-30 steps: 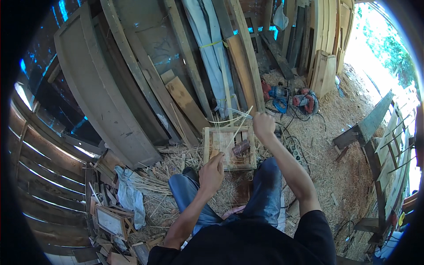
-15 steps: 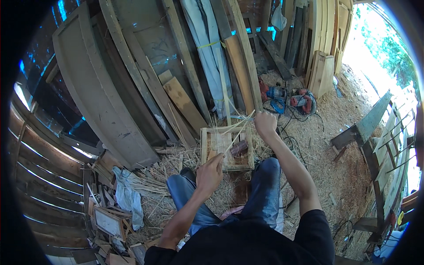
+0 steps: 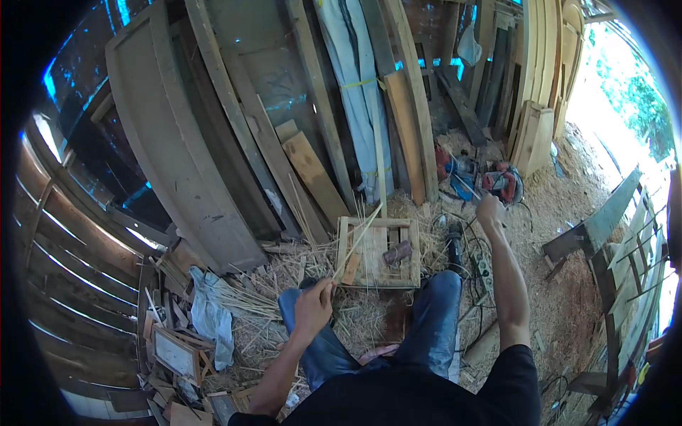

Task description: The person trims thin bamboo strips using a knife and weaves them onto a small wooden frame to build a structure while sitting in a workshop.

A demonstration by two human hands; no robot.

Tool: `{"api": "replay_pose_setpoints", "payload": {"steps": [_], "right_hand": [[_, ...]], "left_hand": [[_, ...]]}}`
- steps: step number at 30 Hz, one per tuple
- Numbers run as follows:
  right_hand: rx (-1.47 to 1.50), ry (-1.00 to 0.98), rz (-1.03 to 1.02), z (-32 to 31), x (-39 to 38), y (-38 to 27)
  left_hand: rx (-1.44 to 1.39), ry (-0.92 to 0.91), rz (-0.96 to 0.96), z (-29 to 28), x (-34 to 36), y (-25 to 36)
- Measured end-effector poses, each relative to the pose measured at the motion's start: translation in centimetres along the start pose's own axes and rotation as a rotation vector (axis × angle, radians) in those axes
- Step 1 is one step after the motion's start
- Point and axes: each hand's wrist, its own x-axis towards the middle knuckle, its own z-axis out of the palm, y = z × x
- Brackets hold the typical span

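Note:
My left hand (image 3: 313, 307) is closed around the lower end of a thin, pale wood strip (image 3: 362, 236). The strip slants up and away over a low wooden crate (image 3: 381, 283) between my knees. Out to the right, clear of the crate, my right hand (image 3: 490, 211) is closed on what looks like a knife (image 3: 467, 187). Its narrow blade points up and left; the handle is hidden in my fist. A dark brown cylinder (image 3: 397, 253) rests on the crate's slats, and a small orange-brown wood piece (image 3: 351, 269) lies at its left side.
Red and blue power tools (image 3: 502, 184) with cords lie beyond my right hand. A dark tool (image 3: 455, 245) and a power strip (image 3: 483, 273) are beside my right knee. Boards (image 3: 317, 177) lean on the far wall. Loose strips (image 3: 249, 302) and shavings cover the floor at left.
My right hand has swung right with the knife, away from the strip and crate. My left hand has come slightly lower and still grips the strip. The view has shifted a little.

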Motion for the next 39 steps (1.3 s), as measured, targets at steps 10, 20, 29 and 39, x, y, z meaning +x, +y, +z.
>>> {"api": "replay_pose_setpoints", "payload": {"steps": [10, 20, 29, 39], "right_hand": [[0.430, -0.042, -0.562, -4.6, -15.8, -15.7], [0.298, 0.128, -0.632, -5.4, -14.5, -17.9], [0.197, 0.092, -0.587, -7.2, -13.6, -16.1], [0.223, 0.236, -0.545, -6.4, -13.9, -17.3]], "left_hand": [[-0.956, -0.349, -0.313, 3.4, 2.9, 2.8], [-0.950, -0.374, -0.257, 3.5, 2.7, 5.9], [-1.001, -0.495, -0.300, 3.9, 1.9, 5.7], [-1.072, -0.441, -0.268, 4.2, 3.2, 6.6]]}}
